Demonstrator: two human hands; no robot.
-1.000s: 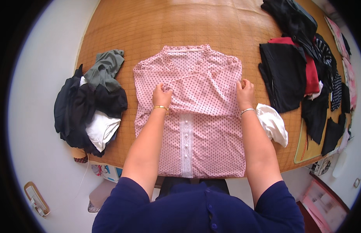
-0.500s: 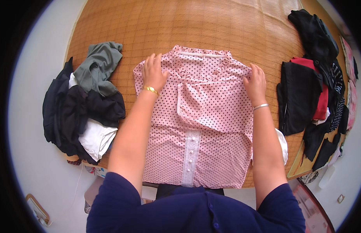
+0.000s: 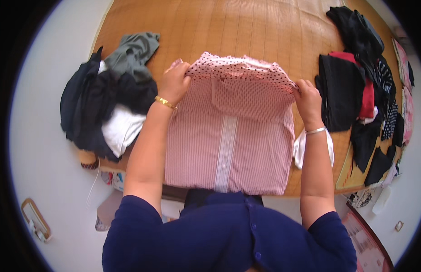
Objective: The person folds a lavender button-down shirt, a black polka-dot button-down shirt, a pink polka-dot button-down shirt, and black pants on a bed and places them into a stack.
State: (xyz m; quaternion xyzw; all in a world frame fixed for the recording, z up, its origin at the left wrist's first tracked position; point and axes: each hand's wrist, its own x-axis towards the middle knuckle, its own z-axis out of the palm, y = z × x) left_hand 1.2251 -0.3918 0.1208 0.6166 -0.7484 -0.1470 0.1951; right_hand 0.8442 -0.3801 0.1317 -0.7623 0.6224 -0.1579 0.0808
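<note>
A pink blouse with black dots [image 3: 197, 140] lies front side up before me, its lower hem at the near edge of the mat-covered surface. Down its middle runs a white lace strip with small buttons. My left hand [image 3: 175, 83] is closed on the left shoulder, and my right hand [image 3: 307, 100] pinches the right shoulder. Between them the collar end is lifted and sags a little. A sleeve lies folded across the chest. The lower part looks smeared by motion.
A heap of dark, grey-green and white clothes [image 3: 90, 99] lies at the left. Black trousers [image 3: 339, 93], a red garment [image 3: 368, 97] and more dark clothes lie at the right. A white cloth [image 3: 300, 149] sits beside my right forearm. The brown woven mat [image 3: 210, 27] stretches beyond the blouse.
Both hands have gone from lying on the blouse's shoulders to gripping them. The collar end has been raised, and the view has shifted a little.
</note>
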